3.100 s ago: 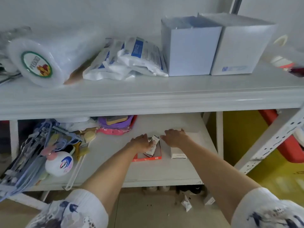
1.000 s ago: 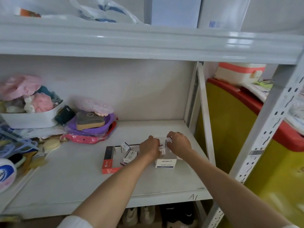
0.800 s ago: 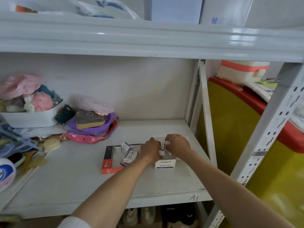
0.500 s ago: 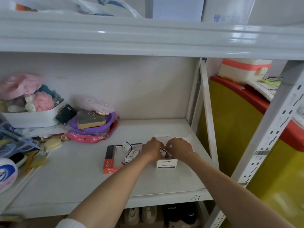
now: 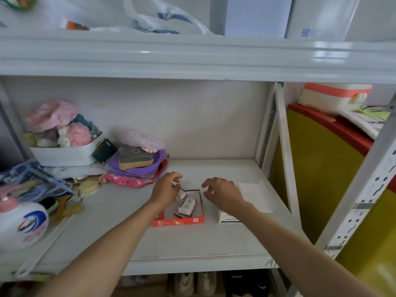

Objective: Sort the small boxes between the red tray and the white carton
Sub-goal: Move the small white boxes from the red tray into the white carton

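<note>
A shallow red tray (image 5: 177,221) lies on the lower shelf, with two small white boxes in it, one (image 5: 187,205) in the middle and one (image 5: 182,192) at the back. My left hand (image 5: 166,189) hovers over the tray's left back corner, fingers apart and thumb close to the rear box. To the tray's right stands the white carton (image 5: 226,217), partly covered by my right forearm, its flaps (image 5: 254,190) open behind. My right hand (image 5: 222,194) floats between tray and carton with spread, empty fingers.
Left of the tray are a purple bowl with a tan case (image 5: 135,160), a pink packet (image 5: 128,181), a white basket of cloths (image 5: 64,155), and a white bottle (image 5: 22,226). The upper shelf edge (image 5: 192,61) hangs overhead. A shelf post (image 5: 285,168) and a yellow bin (image 5: 321,179) stand at right.
Both hands were together over the white carton. They have drawn apart: the left hand now sits over the red tray and the right hand has lifted with fingers spread.
</note>
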